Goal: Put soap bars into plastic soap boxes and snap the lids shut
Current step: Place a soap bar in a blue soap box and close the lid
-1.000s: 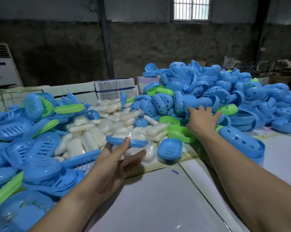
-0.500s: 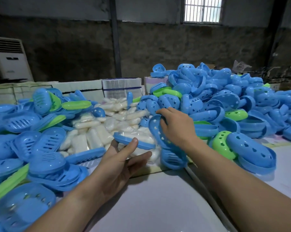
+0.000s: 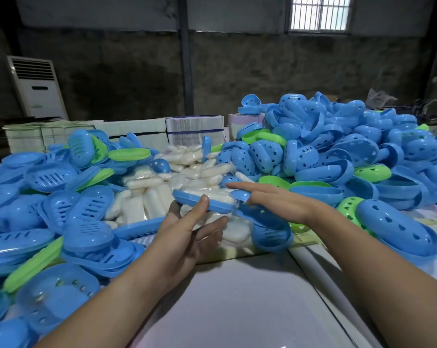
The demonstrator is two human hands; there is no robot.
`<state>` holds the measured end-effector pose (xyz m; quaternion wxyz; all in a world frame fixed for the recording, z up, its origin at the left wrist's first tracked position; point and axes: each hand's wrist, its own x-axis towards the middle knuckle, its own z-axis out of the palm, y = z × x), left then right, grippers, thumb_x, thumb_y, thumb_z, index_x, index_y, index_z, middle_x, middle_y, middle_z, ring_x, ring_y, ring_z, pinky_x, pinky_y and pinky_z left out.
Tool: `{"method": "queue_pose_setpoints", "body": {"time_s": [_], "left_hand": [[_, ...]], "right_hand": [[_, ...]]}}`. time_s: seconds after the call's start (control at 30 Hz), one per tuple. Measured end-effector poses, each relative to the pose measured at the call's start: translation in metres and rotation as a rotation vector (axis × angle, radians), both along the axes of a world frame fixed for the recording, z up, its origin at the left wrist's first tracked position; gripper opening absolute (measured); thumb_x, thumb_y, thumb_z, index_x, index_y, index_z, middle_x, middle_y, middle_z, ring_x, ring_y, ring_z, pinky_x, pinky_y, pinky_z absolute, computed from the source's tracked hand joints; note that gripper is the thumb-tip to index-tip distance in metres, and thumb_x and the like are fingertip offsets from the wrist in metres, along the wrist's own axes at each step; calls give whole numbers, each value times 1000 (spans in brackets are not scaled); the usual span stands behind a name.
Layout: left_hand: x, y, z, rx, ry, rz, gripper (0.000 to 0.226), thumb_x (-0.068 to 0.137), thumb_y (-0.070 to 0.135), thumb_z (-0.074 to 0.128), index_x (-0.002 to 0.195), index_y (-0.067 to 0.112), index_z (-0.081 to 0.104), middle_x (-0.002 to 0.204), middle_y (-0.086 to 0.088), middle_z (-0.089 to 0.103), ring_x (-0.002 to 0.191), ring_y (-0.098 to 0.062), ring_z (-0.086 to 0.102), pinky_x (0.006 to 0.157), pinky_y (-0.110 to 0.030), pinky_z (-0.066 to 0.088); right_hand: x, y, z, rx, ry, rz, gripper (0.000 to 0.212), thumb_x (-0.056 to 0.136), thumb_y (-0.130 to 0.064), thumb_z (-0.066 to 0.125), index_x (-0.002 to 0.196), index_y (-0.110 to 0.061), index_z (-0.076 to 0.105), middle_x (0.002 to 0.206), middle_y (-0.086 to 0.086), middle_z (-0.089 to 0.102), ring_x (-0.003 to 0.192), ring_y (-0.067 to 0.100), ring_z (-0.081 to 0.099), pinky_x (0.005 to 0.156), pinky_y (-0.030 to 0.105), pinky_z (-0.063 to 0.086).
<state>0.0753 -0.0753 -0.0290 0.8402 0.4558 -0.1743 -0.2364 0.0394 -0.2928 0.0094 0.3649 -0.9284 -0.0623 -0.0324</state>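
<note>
My left hand (image 3: 187, 229) holds a blue soap box base (image 3: 212, 205) from below, thumb on its front rim. A wrapped white soap bar (image 3: 207, 193) lies in that base. My right hand (image 3: 272, 200) is just right of it, fingers stretched over a blue perforated lid (image 3: 258, 217) that it holds at the base's right end. The lid is blurred and partly hidden under the hand. Behind the hands lies a heap of wrapped soap bars (image 3: 149, 204).
Slotted blue and green bases (image 3: 61, 202) are piled on the left, perforated lids (image 3: 338, 151) on the right. Another blue lid (image 3: 272, 238) lies below my right hand. The white table top (image 3: 225, 297) is in front of me. Bundled paper stacks (image 3: 194, 129) stand behind.
My right hand took a blue lid from the right pile and carried it left to the base. My left hand kept holding the base with the soap.
</note>
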Motion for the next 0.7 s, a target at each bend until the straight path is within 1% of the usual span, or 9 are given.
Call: {"method": "queue_pose_setpoints", "body": {"time_s": [0.07, 0.13, 0.2, 0.23, 0.33, 0.43, 0.57, 0.6, 0.7], "left_hand": [[1, 1, 1, -8, 14, 20, 70, 55, 35, 85, 118, 26, 58, 113, -4, 74, 97, -32, 77, 59, -30, 60], [2, 1, 2, -3, 11, 36, 70, 56, 37, 84, 119, 27, 57, 114, -3, 74, 97, -30, 77, 61, -31, 61], [2, 2, 2, 2, -6, 58, 72, 55, 38, 84, 121, 27, 58, 111, -2, 77, 96, -29, 77, 62, -31, 62], [2, 2, 2, 2, -16, 71, 72, 55, 38, 84, 121, 26, 58, 105, 0, 79, 96, -28, 77, 62, -30, 61], [1, 2, 4, 13, -60, 104, 69, 60, 39, 81, 124, 25, 58, 100, 4, 80, 97, -27, 77, 65, -29, 61], [-1, 3, 5, 45, -112, 116, 66, 64, 42, 78, 124, 24, 58, 107, 1, 79, 98, -24, 77, 67, -27, 61], [-4, 2, 2, 91, -174, 94, 67, 68, 41, 76, 129, 24, 53, 112, -8, 78, 101, -24, 76, 76, -28, 63], [-5, 0, 1, 98, -188, 76, 66, 70, 40, 76, 130, 24, 53, 112, -8, 78, 102, -25, 76, 78, -28, 62], [-7, -3, -2, 107, -214, 53, 65, 72, 37, 76, 129, 23, 51, 110, -7, 78, 98, -26, 76, 80, -29, 62]], "right_hand": [[0, 3, -1, 50, -95, -51, 48, 98, -28, 48, 140, -52, 45, 146, -26, 37, 136, 0, 33, 106, 23, 27], [0, 7, 0, 143, -216, -82, 46, 99, -33, 52, 143, -47, 44, 140, -30, 40, 128, -14, 37, 107, 23, 28], [-3, 15, 3, 280, -298, -63, 45, 97, -41, 57, 139, -51, 46, 133, -36, 45, 115, -29, 37, 102, 18, 32], [-4, 21, 3, 332, -323, -42, 44, 93, -45, 60, 135, -54, 48, 130, -38, 47, 114, -30, 38, 97, 14, 35], [-5, 38, 1, 392, -346, 15, 49, 85, -47, 62, 133, -50, 52, 132, -33, 52, 119, -24, 42, 91, 8, 38], [-5, 50, -3, 469, -331, 54, 44, 92, -38, 64, 135, -43, 54, 136, -18, 54, 113, -18, 53, 89, 8, 43], [-5, 58, -5, 515, -366, 23, 36, 95, -31, 61, 127, -48, 58, 133, -18, 56, 121, -3, 55, 104, 26, 43], [-5, 59, -6, 541, -368, 25, 36, 95, -30, 62, 125, -48, 59, 131, -18, 58, 119, 0, 58, 102, 27, 46], [-3, 64, -11, 596, -348, 52, 36, 95, -25, 63, 127, -42, 61, 128, -16, 61, 107, 2, 64, 85, 20, 52]]}}
